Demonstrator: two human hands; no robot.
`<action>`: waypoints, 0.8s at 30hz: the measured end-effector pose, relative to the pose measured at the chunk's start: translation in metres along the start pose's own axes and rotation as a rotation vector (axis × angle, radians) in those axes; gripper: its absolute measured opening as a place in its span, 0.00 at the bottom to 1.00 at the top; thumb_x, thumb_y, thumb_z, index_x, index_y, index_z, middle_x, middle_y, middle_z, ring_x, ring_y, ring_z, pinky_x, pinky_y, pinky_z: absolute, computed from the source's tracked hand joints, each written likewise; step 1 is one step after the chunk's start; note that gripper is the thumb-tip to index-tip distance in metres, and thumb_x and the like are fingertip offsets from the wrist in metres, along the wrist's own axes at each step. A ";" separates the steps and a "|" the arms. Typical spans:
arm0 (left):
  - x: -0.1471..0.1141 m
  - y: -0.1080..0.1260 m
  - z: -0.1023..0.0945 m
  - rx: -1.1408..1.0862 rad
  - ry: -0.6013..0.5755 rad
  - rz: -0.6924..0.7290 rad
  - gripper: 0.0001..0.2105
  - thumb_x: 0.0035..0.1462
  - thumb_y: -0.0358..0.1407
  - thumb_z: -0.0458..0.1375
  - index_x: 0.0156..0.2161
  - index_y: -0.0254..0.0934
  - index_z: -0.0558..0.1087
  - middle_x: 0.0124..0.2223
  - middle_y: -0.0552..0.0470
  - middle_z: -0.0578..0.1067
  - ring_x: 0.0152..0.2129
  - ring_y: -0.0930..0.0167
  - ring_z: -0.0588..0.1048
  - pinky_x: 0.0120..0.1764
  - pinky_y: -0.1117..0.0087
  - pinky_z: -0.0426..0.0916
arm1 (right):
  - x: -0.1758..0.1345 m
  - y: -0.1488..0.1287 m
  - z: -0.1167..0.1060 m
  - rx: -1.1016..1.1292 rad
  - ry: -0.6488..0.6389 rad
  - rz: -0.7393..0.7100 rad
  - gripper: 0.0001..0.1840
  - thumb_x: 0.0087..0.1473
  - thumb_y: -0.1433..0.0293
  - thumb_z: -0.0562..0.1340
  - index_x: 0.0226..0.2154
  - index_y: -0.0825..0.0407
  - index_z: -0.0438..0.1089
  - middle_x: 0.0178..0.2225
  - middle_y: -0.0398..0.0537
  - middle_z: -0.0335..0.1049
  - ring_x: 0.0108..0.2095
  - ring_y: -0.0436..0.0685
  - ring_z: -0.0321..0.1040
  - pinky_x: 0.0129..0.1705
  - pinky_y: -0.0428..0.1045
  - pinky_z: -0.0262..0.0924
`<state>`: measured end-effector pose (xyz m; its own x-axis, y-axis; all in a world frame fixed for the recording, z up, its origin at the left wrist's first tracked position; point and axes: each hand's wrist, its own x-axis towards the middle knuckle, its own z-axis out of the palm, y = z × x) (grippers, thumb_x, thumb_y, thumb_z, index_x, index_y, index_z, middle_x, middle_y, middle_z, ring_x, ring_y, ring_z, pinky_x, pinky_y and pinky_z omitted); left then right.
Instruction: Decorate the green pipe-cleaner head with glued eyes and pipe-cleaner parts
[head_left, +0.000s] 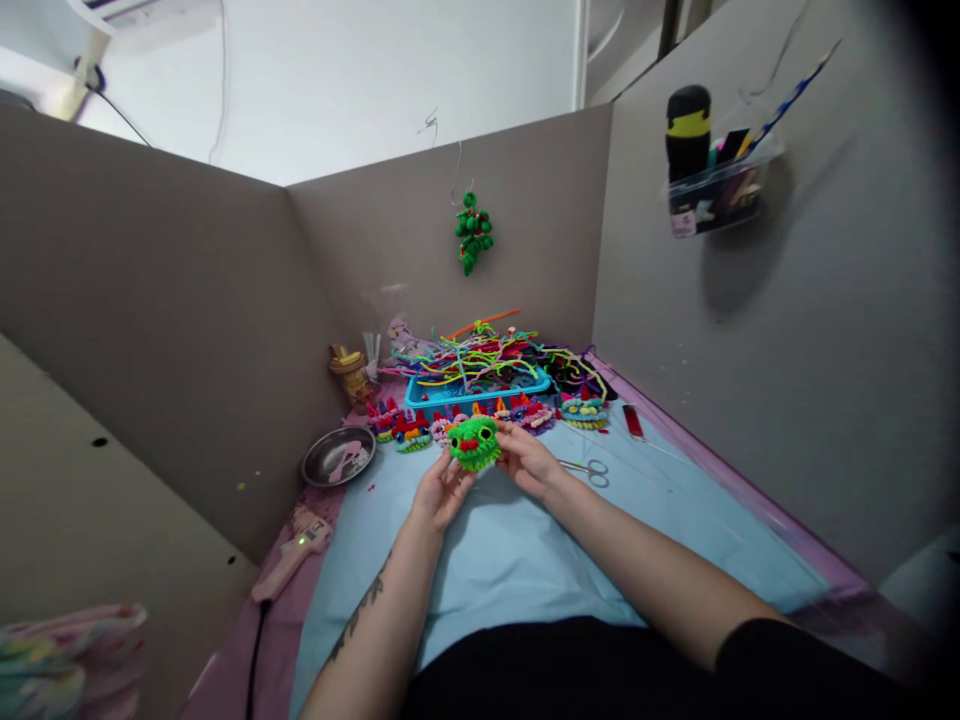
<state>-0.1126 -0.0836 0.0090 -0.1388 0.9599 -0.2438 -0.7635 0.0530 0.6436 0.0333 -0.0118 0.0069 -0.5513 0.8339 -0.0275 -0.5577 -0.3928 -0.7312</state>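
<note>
Between my two hands is a green fuzzy pipe-cleaner figure (474, 444) with round dark-centred eyes and a red mouth, its face turned toward me. My left hand (444, 490) grips its lower left side, while my right hand (528, 458) pinches its right edge. It is held above the blue table cover (495, 560). Just behind it, a row of colourful finished-looking pipe-cleaner figures (412, 430) is partly hidden by it. Small scissors (596, 472) lie to the right of my right hand.
A blue tray (420, 396) heaped with loose pipe cleaners (487, 355) stands at the back. To the left are a metal bowl (315, 470) and a pink glue gun (289, 565). A red-handled tool (632, 421) lies right. Grey panels (450, 170) enclose the table.
</note>
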 end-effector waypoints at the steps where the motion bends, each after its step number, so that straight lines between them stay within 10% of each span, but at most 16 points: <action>1: 0.000 0.000 -0.001 0.025 0.010 -0.018 0.10 0.58 0.33 0.53 0.44 0.30 0.69 0.36 0.43 0.77 0.30 0.69 0.77 0.31 0.73 0.74 | 0.000 -0.002 0.001 -0.031 0.027 -0.018 0.17 0.40 0.71 0.68 0.36 0.49 0.67 0.25 0.38 0.70 0.23 0.47 0.64 0.24 0.43 0.55; 24: 0.008 0.000 -0.006 -0.001 0.182 -0.003 0.03 0.56 0.27 0.54 0.34 0.30 0.71 0.23 0.52 0.74 0.16 0.79 0.73 0.20 0.84 0.69 | -0.001 0.002 -0.008 -0.008 -0.031 0.079 0.18 0.39 0.74 0.68 0.35 0.50 0.64 0.29 0.42 0.72 0.27 0.49 0.71 0.29 0.44 0.67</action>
<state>-0.1180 -0.0776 0.0026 -0.2483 0.8938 -0.3735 -0.7650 0.0556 0.6417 0.0376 -0.0101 -0.0003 -0.6124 0.7879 -0.0648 -0.5063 -0.4538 -0.7333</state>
